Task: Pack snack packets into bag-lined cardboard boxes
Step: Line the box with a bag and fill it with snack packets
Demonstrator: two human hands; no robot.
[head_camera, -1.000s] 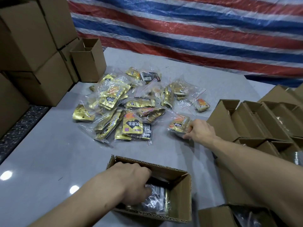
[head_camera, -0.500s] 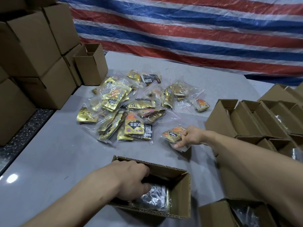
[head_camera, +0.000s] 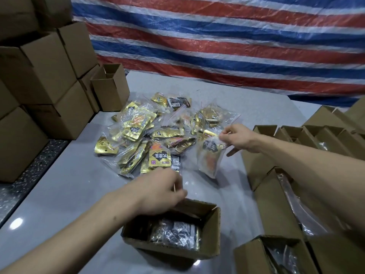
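Packet [head_camera: 210, 155], a clear bag with gold and orange snacks inside, hangs in the air from the right hand [head_camera: 240, 138], which pinches its top edge between thumb and fingertips. It hangs above the grey table [head_camera: 65, 194], just right of the pile [head_camera: 158, 131] of other packets, and it does not touch the table.

The left hand [head_camera: 160, 191] is over the far-left corner of the open box [head_camera: 212, 234] near the person. Its fingers are curled and close together; I cannot tell if it holds anything. Inside this box lies a shiny plastic bag [head_camera: 175, 234] with dark content, flat on the bottom.

More open boxes [head_camera: 262, 163] stand in rows on the right side, some with clear plastic inside. On the left, closed cartons [head_camera: 49, 76] are stacked, and one small open box [head_camera: 110, 89] stands at the far-left corner of the table. Behind the table hangs a tarp [head_camera: 227, 46] with red, blue and white stripes.
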